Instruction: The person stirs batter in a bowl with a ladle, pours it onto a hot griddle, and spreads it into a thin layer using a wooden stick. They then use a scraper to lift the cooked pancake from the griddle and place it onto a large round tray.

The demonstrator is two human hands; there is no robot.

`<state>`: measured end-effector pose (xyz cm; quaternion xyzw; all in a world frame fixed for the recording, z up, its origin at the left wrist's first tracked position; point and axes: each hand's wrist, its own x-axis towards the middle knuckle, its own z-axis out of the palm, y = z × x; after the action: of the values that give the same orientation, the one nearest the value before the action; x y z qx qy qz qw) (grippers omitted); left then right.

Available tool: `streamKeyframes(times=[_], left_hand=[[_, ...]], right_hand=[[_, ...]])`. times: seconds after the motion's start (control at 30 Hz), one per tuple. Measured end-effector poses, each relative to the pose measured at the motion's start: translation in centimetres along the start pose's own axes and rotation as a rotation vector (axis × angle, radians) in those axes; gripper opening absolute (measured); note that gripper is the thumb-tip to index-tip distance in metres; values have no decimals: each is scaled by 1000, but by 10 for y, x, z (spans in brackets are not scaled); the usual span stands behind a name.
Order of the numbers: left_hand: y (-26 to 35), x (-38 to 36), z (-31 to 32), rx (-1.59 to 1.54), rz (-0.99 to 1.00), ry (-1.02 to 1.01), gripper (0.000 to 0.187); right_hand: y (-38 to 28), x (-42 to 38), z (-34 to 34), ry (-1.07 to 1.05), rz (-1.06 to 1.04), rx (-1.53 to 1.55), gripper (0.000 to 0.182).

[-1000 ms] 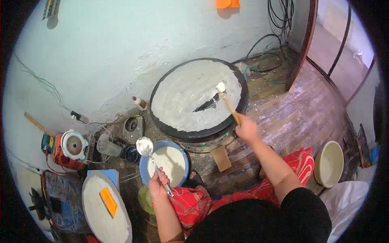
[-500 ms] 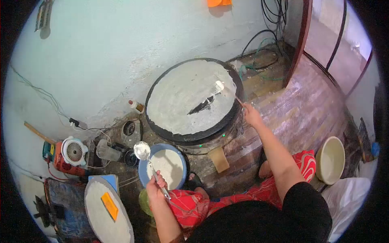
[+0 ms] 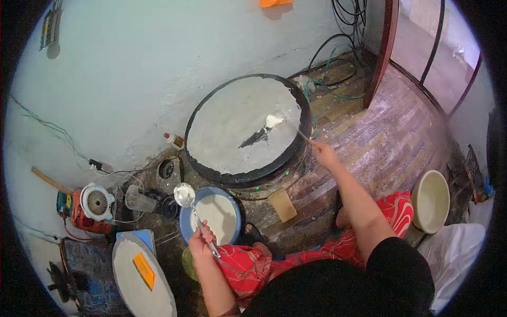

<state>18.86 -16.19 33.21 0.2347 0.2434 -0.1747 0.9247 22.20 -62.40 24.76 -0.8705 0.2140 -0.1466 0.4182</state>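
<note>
A large round black griddle (image 3: 211, 171) lies on the floor, covered with a thin white batter sheet (image 3: 232, 124) with one dark bare streak near its middle. My right hand (image 3: 322, 153) grips a wooden-handled spreader (image 3: 274, 120), whose batter-coated head rests on the sheet just right of that streak. My left hand (image 3: 203, 240) holds a metal ladle (image 3: 186, 194) by its handle. The ladle's bowl hangs over the left rim of a blue bowl (image 3: 235, 203) of white batter in front of the griddle.
A round tray (image 3: 132, 288) with an orange scraper (image 3: 142, 269) lies at the lower left. An orange blower (image 3: 90, 203) and wires sit by the wall. A cream basin (image 3: 430, 201) stands at the right. A tan block (image 3: 282, 204) lies below the griddle. Cables are coiled behind it.
My right hand has drawn the spreader head down and left across the batter, toward the dark streak. The ladle in my left hand has barely moved.
</note>
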Motion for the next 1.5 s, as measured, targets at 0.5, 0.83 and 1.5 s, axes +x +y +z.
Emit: streamKeyframes(times=[0.5, 0.83, 1.5], left_hand=[[-1, -4, 3, 201, 27, 31, 29], [-36, -25, 44, 533, 131, -6, 24], [-106, 71, 96, 955, 187, 91, 6]], right_hand=[[-59, -58, 13, -200, -19, -105, 30], [-35, -89, 44, -99, 5, 101, 32], [-63, -108, 98, -135, 75, 165, 33]])
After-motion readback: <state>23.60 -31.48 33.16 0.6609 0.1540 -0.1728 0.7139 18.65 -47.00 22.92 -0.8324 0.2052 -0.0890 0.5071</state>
